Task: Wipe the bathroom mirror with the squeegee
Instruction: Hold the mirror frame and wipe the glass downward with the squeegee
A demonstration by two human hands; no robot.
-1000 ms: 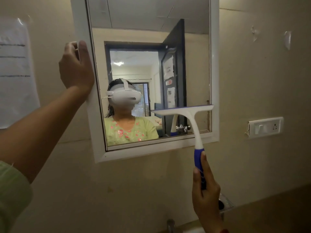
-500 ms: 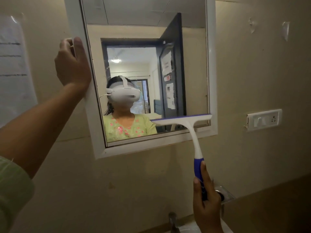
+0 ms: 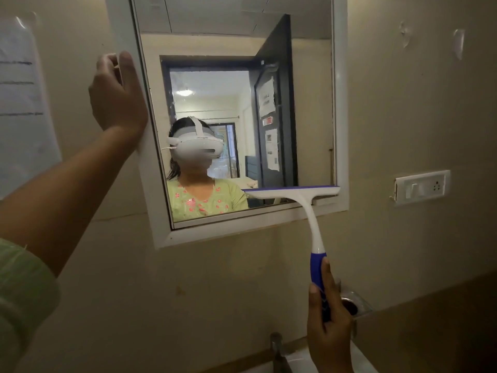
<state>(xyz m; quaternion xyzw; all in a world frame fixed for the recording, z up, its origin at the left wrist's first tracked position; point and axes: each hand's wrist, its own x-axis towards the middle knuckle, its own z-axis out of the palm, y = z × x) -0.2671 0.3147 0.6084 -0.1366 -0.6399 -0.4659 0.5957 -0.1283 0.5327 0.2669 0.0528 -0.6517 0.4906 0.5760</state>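
Observation:
A white-framed mirror point(image 3: 314, 109) hangs on the beige wall and reflects a person wearing a headset. My right hand point(image 3: 329, 327) grips the blue handle of a white squeegee point(image 3: 309, 208). Its blue-edged blade lies across the mirror's lower right corner, just above the bottom frame. My left hand point(image 3: 117, 95) holds the left side of the mirror frame, fingers curled over its edge.
A white switch and socket plate point(image 3: 421, 187) sits on the wall to the right of the mirror. A paper notice point(image 3: 21, 103) is taped at the left. Below are a tap point(image 3: 278, 348), a white basin edge point(image 3: 298, 358) and a metal soap holder point(image 3: 355, 302).
The squeegee blade has slid down the right part of the mirror to near the bottom frame. My left hand has stayed on the frame's left edge.

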